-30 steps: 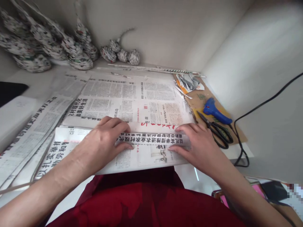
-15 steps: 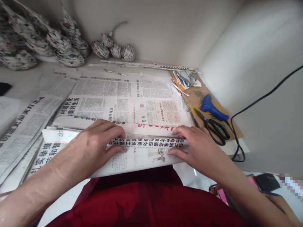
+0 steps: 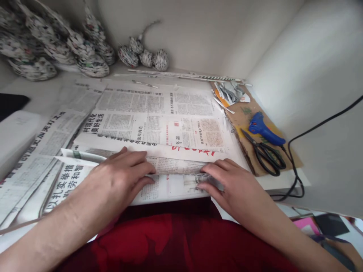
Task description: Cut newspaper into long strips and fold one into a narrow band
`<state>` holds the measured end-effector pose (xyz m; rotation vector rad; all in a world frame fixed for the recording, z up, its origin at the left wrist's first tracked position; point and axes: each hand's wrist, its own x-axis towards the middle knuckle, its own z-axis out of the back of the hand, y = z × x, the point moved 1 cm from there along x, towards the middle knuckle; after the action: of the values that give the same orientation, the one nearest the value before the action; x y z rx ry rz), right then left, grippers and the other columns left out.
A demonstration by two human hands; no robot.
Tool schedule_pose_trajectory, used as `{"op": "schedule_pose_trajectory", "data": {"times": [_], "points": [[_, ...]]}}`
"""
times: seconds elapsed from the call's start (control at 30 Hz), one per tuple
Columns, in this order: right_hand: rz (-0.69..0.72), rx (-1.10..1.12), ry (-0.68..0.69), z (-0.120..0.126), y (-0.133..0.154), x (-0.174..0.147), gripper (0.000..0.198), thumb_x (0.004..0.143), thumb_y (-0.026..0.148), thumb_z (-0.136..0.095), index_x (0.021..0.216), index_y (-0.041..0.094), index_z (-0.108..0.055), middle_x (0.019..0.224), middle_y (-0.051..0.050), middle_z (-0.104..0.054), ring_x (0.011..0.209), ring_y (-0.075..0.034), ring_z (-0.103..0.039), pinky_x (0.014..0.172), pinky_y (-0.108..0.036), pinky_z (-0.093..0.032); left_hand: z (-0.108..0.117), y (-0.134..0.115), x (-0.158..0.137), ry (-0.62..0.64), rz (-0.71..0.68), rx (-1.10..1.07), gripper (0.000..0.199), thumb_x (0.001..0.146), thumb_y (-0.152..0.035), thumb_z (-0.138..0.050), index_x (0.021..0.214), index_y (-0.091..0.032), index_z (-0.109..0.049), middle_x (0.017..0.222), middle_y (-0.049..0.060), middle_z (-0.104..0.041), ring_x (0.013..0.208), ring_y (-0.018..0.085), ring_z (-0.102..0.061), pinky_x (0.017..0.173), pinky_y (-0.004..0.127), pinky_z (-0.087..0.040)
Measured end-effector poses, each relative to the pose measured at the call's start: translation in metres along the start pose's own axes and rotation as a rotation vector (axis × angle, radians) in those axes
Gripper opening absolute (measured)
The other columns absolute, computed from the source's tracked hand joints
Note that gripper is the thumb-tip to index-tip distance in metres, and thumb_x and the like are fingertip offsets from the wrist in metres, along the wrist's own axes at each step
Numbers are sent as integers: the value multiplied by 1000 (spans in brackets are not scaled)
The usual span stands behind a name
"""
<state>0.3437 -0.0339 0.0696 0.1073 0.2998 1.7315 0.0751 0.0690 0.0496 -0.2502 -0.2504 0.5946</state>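
Observation:
A newspaper sheet (image 3: pixel 176 166) lies near the table's front edge, its near part turned over into a narrow fold. My left hand (image 3: pixel 121 177) is closed on the left part of this fold, thumb below and fingers above. At the fold's right part my right hand (image 3: pixel 229 181) pinches it the same way. Past the left hand, a loose white end of folded paper (image 3: pixel 85 156) sticks up. More newspaper (image 3: pixel 153 109) is spread flat beneath and behind the fold.
Scissors (image 3: pixel 268 153) and a blue glue gun (image 3: pixel 265 128) lie on cardboard at the right, with a black cable (image 3: pixel 326 119). Crumpled paper (image 3: pixel 229 92) and thin paper sticks (image 3: pixel 181 75) lie farther back. Woven paper gourd shapes (image 3: pixel 90 60) stand along the wall. Newspapers (image 3: pixel 34 162) overlap at left.
The fold between my hands has turned over, so its bold printed line no longer shows. The left end of the paper has lifted. The view has shifted slightly left.

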Motion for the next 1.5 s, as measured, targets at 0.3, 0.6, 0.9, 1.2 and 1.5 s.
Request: {"op": "schedule_pose_trajectory", "data": {"times": [0.3, 0.6, 0.9, 1.2, 1.5], "points": [[122, 60, 16, -5, 47, 49, 20, 104, 30, -53, 96, 16, -66, 91, -7, -71, 90, -25, -65, 81, -37, -46, 1, -6, 23, 119, 110, 23, 16, 95, -22, -62, 82, -15, -69, 88, 9, -67, 101, 30, -62, 87, 47, -56], [89, -130, 26, -16, 58, 63, 15, 97, 12, -53, 93, 14, -67, 89, -9, -71, 85, -25, -65, 73, -36, -42, -2, -6, 22, 70, 151, 68, 14, 93, -23, -63, 82, -14, -66, 91, 13, -66, 107, 34, -61, 88, 51, -58], [144, -266, -84, -16, 45, 74, 18, 92, 4, -53, 96, 13, -67, 91, -10, -70, 87, -26, -63, 75, -36, -40, -7, -9, 28, -56, 165, 154, 11, 92, -19, -64, 84, -12, -67, 89, 12, -67, 98, 35, -65, 81, 51, -60], [59, -213, 5, -7, 49, 76, 16, 95, 9, -53, 96, 13, -68, 90, -10, -72, 84, -25, -64, 71, -35, -39, -5, -8, 31, -8, 190, 186, 11, 91, -19, -62, 82, -14, -67, 88, 13, -68, 96, 34, -66, 80, 49, -60], [40, -196, 26, -5, 45, 80, 14, 98, 16, -55, 96, 14, -68, 89, -10, -73, 83, -24, -66, 70, -35, -38, -5, -10, 27, -32, 247, 174, 16, 94, -24, -60, 83, -15, -66, 93, 14, -70, 98, 33, -67, 80, 47, -61]]}}
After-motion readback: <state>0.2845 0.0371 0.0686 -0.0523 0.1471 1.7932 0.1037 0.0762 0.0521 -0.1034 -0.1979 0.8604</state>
